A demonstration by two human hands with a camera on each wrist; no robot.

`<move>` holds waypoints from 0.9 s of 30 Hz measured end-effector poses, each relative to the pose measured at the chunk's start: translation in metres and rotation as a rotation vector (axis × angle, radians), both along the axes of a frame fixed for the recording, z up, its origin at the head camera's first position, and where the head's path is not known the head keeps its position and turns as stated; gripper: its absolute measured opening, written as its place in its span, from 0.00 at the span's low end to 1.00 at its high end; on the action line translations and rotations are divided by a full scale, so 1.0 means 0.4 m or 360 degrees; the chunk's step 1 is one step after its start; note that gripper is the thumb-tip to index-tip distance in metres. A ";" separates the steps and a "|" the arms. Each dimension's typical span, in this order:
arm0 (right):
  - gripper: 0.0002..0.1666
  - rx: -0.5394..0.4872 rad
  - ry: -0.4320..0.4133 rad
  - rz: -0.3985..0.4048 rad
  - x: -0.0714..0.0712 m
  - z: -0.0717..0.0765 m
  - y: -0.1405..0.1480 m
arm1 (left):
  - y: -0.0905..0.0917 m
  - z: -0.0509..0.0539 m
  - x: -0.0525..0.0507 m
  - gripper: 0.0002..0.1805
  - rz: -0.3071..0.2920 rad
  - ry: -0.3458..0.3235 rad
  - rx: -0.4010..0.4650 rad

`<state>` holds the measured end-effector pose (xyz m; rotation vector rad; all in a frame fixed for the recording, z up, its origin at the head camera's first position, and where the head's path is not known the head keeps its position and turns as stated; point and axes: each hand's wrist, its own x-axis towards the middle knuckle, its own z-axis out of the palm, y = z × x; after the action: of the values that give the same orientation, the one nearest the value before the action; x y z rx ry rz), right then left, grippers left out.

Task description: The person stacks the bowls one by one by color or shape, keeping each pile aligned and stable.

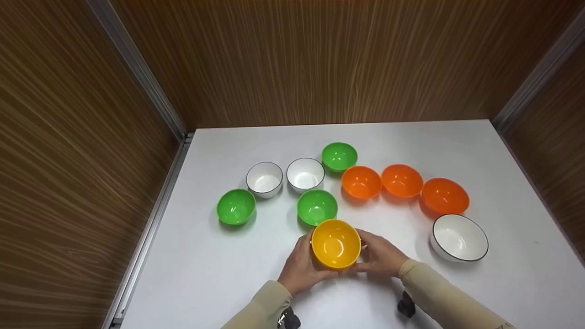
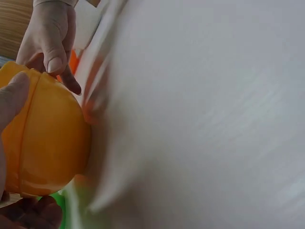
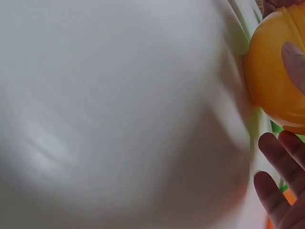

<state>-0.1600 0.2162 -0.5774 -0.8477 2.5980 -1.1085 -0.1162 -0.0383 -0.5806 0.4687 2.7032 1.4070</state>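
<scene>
Over the near middle of the table is a yellow bowl (image 1: 336, 243), opening upward; a second rim line runs round its side in the left wrist view, perhaps a nested bowl. My left hand (image 1: 302, 269) grips its left side, thumb on the near side. On the right side my right hand (image 1: 380, 253) holds the bowl, its thumb across the wall of the yellow bowl (image 3: 271, 71) in the right wrist view. Some right fingers (image 3: 274, 191) are spread apart from it. Just beyond stands a green bowl (image 1: 317, 208).
Farther back are white bowls (image 1: 265, 179) (image 1: 305, 175), green bowls (image 1: 236, 207) (image 1: 339, 156), and a row of orange bowls (image 1: 361, 183) (image 1: 402, 181) (image 1: 444, 196). A larger white bowl (image 1: 459, 238) stands right of my right hand. Wood-grain panels (image 1: 320, 64) border the white table (image 1: 196, 256).
</scene>
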 end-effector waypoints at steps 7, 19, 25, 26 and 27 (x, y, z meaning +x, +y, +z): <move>0.54 0.0001 0.0017 0.0032 0.004 -0.003 -0.056 | -0.047 -0.013 0.009 0.66 0.0063 -0.0043 0.0053; 0.48 0.0063 0.0031 -0.0001 -0.005 -0.006 -0.179 | -0.149 -0.027 -0.019 0.66 0.0219 -0.0015 0.0046; 0.47 0.0065 -0.0034 -0.0033 -0.009 -0.003 -0.201 | -0.185 -0.026 -0.044 0.64 0.0356 -0.0053 0.0068; 0.46 0.0069 -0.0038 -0.0035 -0.009 -0.003 -0.199 | -0.190 -0.024 -0.049 0.64 0.0378 -0.0062 0.0082; 0.45 0.0070 -0.0039 -0.0038 -0.009 -0.004 -0.196 | -0.195 -0.023 -0.054 0.64 0.0403 -0.0069 0.0089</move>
<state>-0.1636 0.1377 -0.5791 -0.7908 2.6088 -1.0568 -0.1377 -0.1162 -0.5897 0.0987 2.7727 1.5328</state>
